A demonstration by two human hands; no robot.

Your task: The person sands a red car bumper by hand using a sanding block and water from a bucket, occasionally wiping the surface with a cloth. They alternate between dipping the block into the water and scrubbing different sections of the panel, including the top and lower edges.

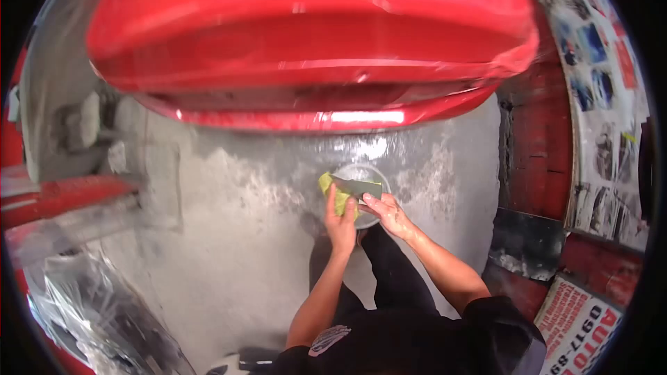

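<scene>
My left hand (340, 226) is closed around a yellow-green cloth (342, 201), which shows on both sides of the fingers. My right hand (392, 218) pinches the right end of a thin, dark grey sheet (365, 188) that looks like sandpaper. The sheet's other end reaches across to the cloth and my left fingers. Both hands are close together over a round, pale bucket (386, 179) on the floor, hiding much of its opening.
A glossy red car body panel (313, 35) spans the top of the view. Underfoot is a grey concrete floor (229, 250) with wet patches. Plastic-wrapped material (97, 305) lies at lower left. A photo board (604, 111) and a lettered sign (577, 323) line the right side.
</scene>
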